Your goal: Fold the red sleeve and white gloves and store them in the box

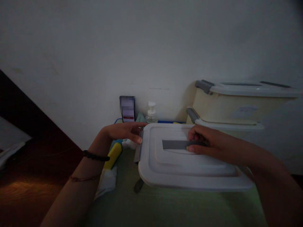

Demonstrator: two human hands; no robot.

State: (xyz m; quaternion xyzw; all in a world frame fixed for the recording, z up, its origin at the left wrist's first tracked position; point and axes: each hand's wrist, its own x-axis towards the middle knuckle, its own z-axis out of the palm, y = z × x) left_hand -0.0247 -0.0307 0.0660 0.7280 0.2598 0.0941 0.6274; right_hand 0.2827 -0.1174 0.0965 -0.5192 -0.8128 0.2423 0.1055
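A white storage box lid with a recessed panel lies in front of me. What is beneath it is hidden, so I cannot tell whether a box body is attached. My right hand is closed around the grey handle in the lid's middle. At the lid's left edge is my left hand, its thumb against the grey side latch. Its index finger reaches along the far left corner, and the other fingers are partly hidden.
Two stacked cream storage boxes stand at the right by the wall. Behind the lid are a pump bottle and an upright phone. A yellow object and white cloth or paper lie left on the green tabletop.
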